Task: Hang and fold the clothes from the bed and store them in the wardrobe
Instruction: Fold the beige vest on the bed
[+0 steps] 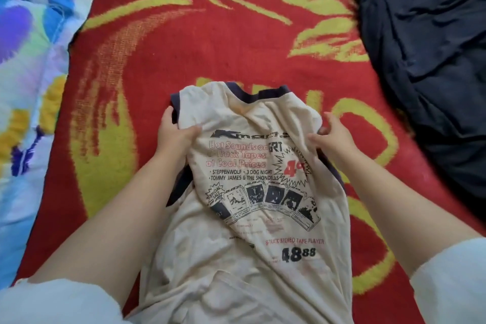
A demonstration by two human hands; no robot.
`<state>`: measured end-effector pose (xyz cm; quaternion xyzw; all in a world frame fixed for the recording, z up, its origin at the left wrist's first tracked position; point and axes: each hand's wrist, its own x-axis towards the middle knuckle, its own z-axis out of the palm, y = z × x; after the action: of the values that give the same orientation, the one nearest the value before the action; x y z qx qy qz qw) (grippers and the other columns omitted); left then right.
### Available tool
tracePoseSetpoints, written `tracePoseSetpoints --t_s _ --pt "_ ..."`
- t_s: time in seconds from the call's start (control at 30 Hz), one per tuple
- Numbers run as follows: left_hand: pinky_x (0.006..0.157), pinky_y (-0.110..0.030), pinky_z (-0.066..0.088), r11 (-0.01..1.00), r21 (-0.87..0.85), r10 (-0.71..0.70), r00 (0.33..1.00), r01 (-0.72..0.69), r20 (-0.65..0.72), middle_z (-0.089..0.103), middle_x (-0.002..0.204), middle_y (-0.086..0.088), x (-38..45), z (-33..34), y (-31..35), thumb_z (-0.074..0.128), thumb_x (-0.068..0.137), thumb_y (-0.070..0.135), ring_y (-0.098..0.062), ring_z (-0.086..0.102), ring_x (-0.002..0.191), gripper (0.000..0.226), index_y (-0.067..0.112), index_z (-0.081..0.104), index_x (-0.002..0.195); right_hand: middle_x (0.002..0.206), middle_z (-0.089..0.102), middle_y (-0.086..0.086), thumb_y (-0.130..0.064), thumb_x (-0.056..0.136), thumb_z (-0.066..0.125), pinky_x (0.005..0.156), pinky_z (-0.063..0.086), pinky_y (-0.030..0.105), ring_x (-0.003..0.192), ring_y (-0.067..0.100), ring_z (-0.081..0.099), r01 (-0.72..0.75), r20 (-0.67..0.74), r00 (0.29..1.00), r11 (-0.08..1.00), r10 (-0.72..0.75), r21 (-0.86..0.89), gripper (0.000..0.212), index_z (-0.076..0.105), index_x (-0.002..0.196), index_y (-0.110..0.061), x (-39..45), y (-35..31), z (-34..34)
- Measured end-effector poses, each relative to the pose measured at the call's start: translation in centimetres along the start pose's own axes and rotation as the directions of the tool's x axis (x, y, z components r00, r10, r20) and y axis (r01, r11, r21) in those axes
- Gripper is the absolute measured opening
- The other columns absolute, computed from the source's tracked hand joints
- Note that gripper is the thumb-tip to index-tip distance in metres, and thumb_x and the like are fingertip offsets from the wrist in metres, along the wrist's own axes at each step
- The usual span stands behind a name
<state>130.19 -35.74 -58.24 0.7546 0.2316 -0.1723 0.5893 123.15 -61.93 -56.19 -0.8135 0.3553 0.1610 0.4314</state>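
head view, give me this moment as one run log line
step: folding | left hand: grips cream printed t-shirt | right hand: grips other side | surface: red blanket | waiting: dark garment

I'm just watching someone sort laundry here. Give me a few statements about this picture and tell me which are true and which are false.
1. Both hands grip the cream printed T-shirt near its shoulders. True: the left hand and the right hand each hold an upper side.
2. The T-shirt lies print side down. False: the print faces up.
3. A dark navy garment lies at the right on the red and yellow blanket. True.
4. The T-shirt's collar is red. False: its collar trim is dark navy.
5. The T-shirt hangs on a hanger. False: it lies on the blanket, and no hanger shows.
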Motion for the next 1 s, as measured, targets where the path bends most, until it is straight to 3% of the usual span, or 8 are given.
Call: tracePoseSetpoints --t_s 0.17,0.3,0.37,0.57,0.67,0.77,0.87,1.0 --pt "0.052 -0.01 0.03 0.916 0.293 0.196 0.944 -0.272 0.264 0.044 0.058 0.005 -3.8 -3.1 -3.4 0.049 0.06 0.009 0.003 0.044 0.057 0.009 0.016 0.054 0.057 0.08 0.058 -0.003 -0.003 0.088 0.054 0.053 0.035 0.014 0.073 0.012 0.049 0.237 0.148 0.966 0.957 -0.213 -0.169 0.019 0.069 0.1 -0.006 -3.7 2.2 0.4" --pt "0.054 -0.015 0.03 0.348 0.435 0.325 0.542 -0.831 0.775 0.049 0.058 0.002 -9.0 -6.6 -8.4 0.041 0.057 0.009 -0.006 0.045 0.063 0.019 0.009 0.059 0.05 0.083 0.057 0.005 0.004 0.081 0.057 0.063 0.035 0.029 0.082 0.027 0.054 0.302 0.242 0.946 0.853 -0.214 -0.426 0.023 0.07 0.098 -0.004 -8.3 7.2 1.2" --pt "0.06 -0.028 0.033 0.189 0.439 0.251 0.475 -0.878 0.843 0.056 0.063 -0.003 -11.5 -7.8 -10.7 0.04 0.062 0.019 -0.019 0.047 0.069 0.022 0.013 0.059 0.052 0.1 0.055 0.012 0.007 0.082 0.054 0.075 0.04 0.031 0.091 0.027 0.053 0.193 0.176 0.975 0.913 -0.137 -0.359 0.034 0.064 0.112 -0.006 -11.1 9.5 1.9" --pt "0.081 -0.028 0.037 0.097 0.549 0.252 0.554 -0.83 0.794 0.07 0.09 -0.01 -16.7 -8.5 -12.5 0.068 0.058 0.017 -0.026 0.063 0.093 0.027 0.009 0.071 0.083 0.099 0.049 0.0 -0.01 0.083 0.065 0.065 0.037 0.011 0.092 0.02 0.052 -0.154 -0.127 0.976 0.973 0.177 0.172 0.033 0.052 0.114 -0.007 -19.1 8.8 7.1" --pt "0.076 -0.033 0.051 0.134 0.652 0.253 0.662 -0.746 0.705 0.065 0.104 -0.016 -17.1 -9.9 -13.4 0.048 0.067 0.019 -0.032 0.064 0.095 0.038 0.008 0.059 0.102 0.079 0.057 0.0 -0.025 0.084 0.065 0.066 0.045 0.018 0.083 0.021 0.056 -0.362 0.177 0.932 0.839 0.317 0.406 0.012 0.059 0.083 -0.014 -18.7 5.5 11.1" --pt "0.067 -0.044 0.054 0.245 0.777 0.235 0.813 -0.58 0.532 0.065 0.099 -0.024 -16.5 -11.0 -12.3 0.046 0.07 0.01 -0.038 0.065 0.086 0.036 -0.004 0.065 0.096 0.093 0.06 0.002 -0.033 0.08 0.069 0.079 0.049 0.033 0.09 0.021 0.056 -0.537 0.414 0.836 0.687 0.359 0.489 0.03 0.059 0.101 -0.013 -16.1 2.4 15.2" --pt "0.074 -0.038 0.05 0.306 0.762 0.308 0.817 -0.571 0.488 0.065 0.092 -0.023 -14.9 -11.2 -10.4 0.037 0.074 0.013 -0.034 0.06 0.087 0.04 -0.009 0.064 0.093 0.094 0.062 0.005 -0.012 0.078 0.066 0.081 0.049 0.031 0.087 0.022 0.058 -0.498 0.289 0.864 0.608 0.413 0.619 0.018 0.061 0.096 -0.011 -15.0 1.5 17.0" --pt "0.079 -0.034 0.041 0.317 0.657 0.438 0.72 -0.684 0.538 0.064 0.087 -0.022 -11.5 -7.7 -5.4 0.038 0.078 0.012 -0.039 0.061 0.082 0.034 -0.007 0.064 0.09 0.059 0.03 -0.003 0.002 0.074 0.057 0.051 0.02 0.025 0.055 0.009 0.027 -0.271 0.234 0.952 0.895 0.196 0.354 0.034 0.033 0.058 -0.015 -17.3 4.6 15.3"
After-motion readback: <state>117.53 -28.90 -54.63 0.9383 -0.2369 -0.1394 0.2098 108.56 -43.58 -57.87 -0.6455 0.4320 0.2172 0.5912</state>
